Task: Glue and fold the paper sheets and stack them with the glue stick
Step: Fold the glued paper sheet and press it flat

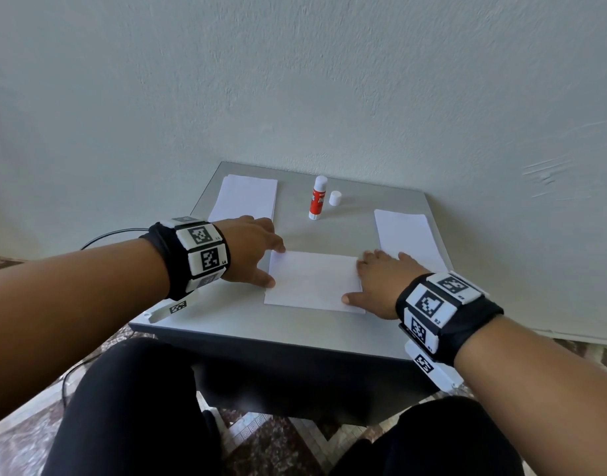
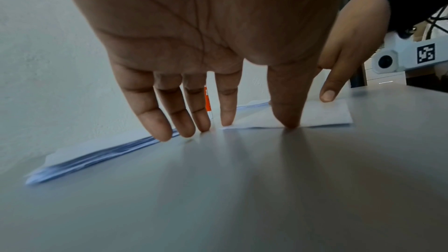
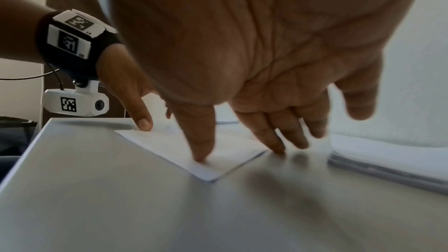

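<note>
A plain room, likely a home: small grey table (image 1: 381, 214) against bare plastered wall (image 1: 295, 80), patterned floor tiles (image 1: 261, 438).

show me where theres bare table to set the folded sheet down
Bare table lies between the glue stick and the right paper stack, and along the near edge below the sheet. Both hands crowd the sheet's ends.

Each bare forearm ends in a black fabric wristband (image 1: 467, 324) carrying white square plates printed with black fiducial markers. A small white wrist camera (image 3: 75, 105) with its own marker hangs beneath each band, cabled in black. Black trousers (image 1: 133, 407) cover the legs.
</note>
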